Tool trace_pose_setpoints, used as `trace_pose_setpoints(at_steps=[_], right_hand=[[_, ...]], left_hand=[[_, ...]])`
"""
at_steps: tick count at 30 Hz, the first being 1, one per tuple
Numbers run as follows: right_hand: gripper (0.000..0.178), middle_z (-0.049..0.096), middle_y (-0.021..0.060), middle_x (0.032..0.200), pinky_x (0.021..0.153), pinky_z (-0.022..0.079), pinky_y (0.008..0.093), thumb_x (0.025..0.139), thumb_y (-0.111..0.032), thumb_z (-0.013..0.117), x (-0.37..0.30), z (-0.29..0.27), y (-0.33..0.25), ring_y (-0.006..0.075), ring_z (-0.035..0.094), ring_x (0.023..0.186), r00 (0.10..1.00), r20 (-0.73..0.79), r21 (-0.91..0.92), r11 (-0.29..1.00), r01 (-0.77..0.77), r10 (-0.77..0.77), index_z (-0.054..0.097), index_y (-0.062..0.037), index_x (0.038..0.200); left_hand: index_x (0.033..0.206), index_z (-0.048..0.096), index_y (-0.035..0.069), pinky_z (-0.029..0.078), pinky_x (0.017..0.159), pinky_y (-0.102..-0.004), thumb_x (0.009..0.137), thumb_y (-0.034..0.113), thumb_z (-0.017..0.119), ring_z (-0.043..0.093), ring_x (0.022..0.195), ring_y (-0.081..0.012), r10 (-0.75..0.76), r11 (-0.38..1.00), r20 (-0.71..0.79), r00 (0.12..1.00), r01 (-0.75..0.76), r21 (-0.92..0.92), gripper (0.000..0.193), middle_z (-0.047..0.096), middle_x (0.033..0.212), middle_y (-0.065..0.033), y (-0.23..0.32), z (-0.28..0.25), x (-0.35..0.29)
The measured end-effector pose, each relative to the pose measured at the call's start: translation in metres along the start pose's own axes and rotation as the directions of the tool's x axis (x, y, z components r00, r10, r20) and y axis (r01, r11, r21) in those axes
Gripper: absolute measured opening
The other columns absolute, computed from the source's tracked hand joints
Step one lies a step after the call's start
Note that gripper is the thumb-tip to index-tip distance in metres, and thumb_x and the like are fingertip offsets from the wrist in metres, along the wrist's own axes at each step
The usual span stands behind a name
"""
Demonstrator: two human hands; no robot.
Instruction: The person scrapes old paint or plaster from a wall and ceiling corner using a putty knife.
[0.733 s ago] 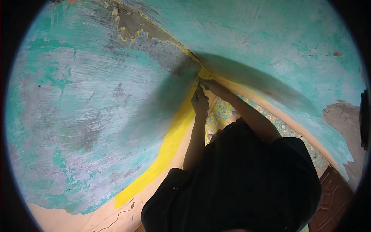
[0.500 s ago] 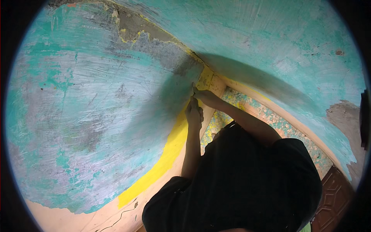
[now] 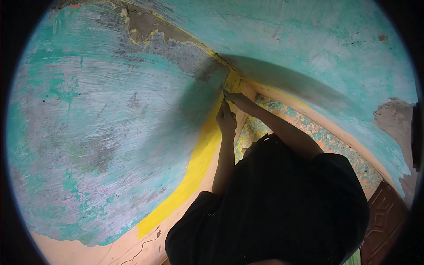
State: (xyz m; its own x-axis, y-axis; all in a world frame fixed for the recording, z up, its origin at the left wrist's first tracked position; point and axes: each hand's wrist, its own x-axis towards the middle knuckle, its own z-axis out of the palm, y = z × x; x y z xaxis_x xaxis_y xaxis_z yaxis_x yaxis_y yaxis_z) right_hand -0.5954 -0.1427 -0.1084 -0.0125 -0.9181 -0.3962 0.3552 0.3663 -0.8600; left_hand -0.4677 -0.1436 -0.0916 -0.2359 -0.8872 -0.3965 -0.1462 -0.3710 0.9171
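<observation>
Both of my hands are at the worn turquoise wall (image 3: pixel 128 115), close to the corner where a yellow strip (image 3: pixel 194 163) runs along its lower edge. My right hand (image 3: pixel 237 100) is closed, its fingertips together against the wall beside the strip. Something thin and dark seems to poke out past them, too small and shaded to name. Just below, my left hand (image 3: pixel 226 118) is closed with its fingers pointing up, almost touching the right one. What it holds, if anything, does not show. A shadow covers the wall around both hands.
A second turquoise wall (image 3: pixel 318 44) meets the first at the corner, with a peach ledge (image 3: pixel 304 109) below it. Bare grey plaster (image 3: pixel 165 32) shows along the upper seam. A thin cord (image 3: pixel 148 242) lies at lower left; a brown panelled surface (image 3: pixel 382 221) is at lower right.
My left hand has moved up and right along the yellow strip, closer to my right hand. The right hand has moved slightly up and right. The whole view has shifted a little.
</observation>
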Motion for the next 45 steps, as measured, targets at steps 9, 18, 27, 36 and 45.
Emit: trace_pose_setpoints(at_steps=[9, 18, 27, 36, 45], right_hand=[[0.045, 0.063, 0.0065, 0.111, 0.094, 0.039, 0.0290, 0.092, -0.035, 0.052, 0.000, 0.014, 0.006, 0.0129, 0.054, 0.106, 0.999, -0.029, -0.034, 0.999, 0.031, -0.032, 0.061, 0.0034, 0.114], [0.035, 0.062, 0.0003, 0.100, 0.082, 0.043, 0.0272, 0.095, -0.029, 0.048, -0.006, 0.034, 0.009, 0.0101, 0.055, 0.087, 0.996, -0.061, -0.005, 0.998, 0.065, -0.065, 0.061, -0.0006, 0.110], [0.030, 0.059, -0.0033, 0.097, 0.085, 0.042, 0.0236, 0.098, -0.031, 0.047, 0.017, 0.007, 0.031, 0.0055, 0.052, 0.091, 0.987, -0.131, 0.077, 0.992, 0.104, -0.094, 0.062, -0.0054, 0.103], [0.030, 0.059, -0.0040, 0.096, 0.086, 0.042, 0.0242, 0.096, -0.033, 0.051, 0.027, -0.005, 0.039, 0.0077, 0.054, 0.090, 0.998, -0.054, 0.178, 0.984, 0.022, -0.012, 0.064, -0.0084, 0.106], [0.029, 0.060, -0.0011, 0.100, 0.087, 0.044, 0.0250, 0.096, -0.025, 0.051, 0.038, -0.040, 0.052, 0.0085, 0.055, 0.092, 0.998, -0.052, 0.412, 0.909, 0.053, -0.035, 0.062, -0.0041, 0.113]], left_hand=[[0.095, 0.058, 0.014, 0.021, 0.032, -0.0218, 0.097, 0.044, 0.047, 0.028, 0.035, -0.0043, -0.105, 0.994, 0.045, 0.994, 0.105, -0.017, 0.031, 0.038, 0.051, 0.0044, 0.013, -0.017, -0.002], [0.090, 0.062, 0.007, 0.022, 0.035, -0.0234, 0.099, 0.037, 0.047, 0.031, 0.037, -0.0029, -0.007, 0.994, -0.072, 0.997, 0.014, 0.109, 0.034, 0.039, 0.050, 0.0048, 0.010, -0.022, -0.006], [0.105, 0.065, 0.005, 0.023, 0.036, -0.0243, 0.097, 0.040, 0.050, 0.034, 0.038, -0.0040, -0.054, 0.992, -0.019, 0.998, 0.056, 0.116, 0.038, 0.040, 0.048, 0.0030, 0.011, 0.001, 0.003], [0.110, 0.066, 0.006, 0.024, 0.036, -0.0245, 0.096, 0.037, 0.053, 0.034, 0.038, -0.0047, -0.036, 0.994, -0.043, 0.998, 0.040, 0.099, 0.037, 0.040, 0.049, 0.0024, -0.002, 0.009, 0.020], [0.116, 0.064, 0.006, 0.023, 0.037, -0.0254, 0.098, 0.037, 0.050, 0.030, 0.038, -0.0048, -0.013, 0.999, 0.006, 1.000, 0.012, 0.050, 0.039, 0.038, 0.049, 0.0033, -0.014, 0.024, 0.019]])
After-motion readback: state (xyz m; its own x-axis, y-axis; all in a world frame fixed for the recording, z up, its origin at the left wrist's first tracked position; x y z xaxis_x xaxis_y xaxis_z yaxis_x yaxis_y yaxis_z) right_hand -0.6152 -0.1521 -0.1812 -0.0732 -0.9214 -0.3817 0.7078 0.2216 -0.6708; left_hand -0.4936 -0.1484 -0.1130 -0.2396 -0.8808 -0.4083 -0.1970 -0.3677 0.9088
